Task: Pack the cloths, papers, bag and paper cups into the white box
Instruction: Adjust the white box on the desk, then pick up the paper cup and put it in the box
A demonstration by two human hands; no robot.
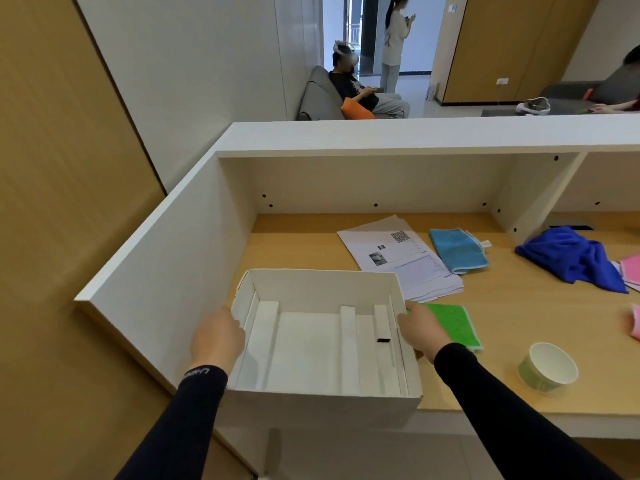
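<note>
An open white box (322, 401) sits at the desk's front edge, with nothing inside but its folded cardboard ribs. My left hand (216, 336) grips its left wall and my right hand (420, 327) grips its right wall. A green cloth (457, 323) lies flat just right of the box, partly under my right hand. Behind the box lies a stack of printed papers (401, 258), then a folded light blue cloth (457, 249). A crumpled dark blue cloth (575, 258) lies farther right. A pale green paper cup (549, 367) stands near the front right.
Pink cloths (632, 271) lie at the right edge of the wooden desk (519, 306). A white partition wall (166, 271) closes the left side and a white shelf (415, 133) runs overhead. People sit and stand in the room beyond.
</note>
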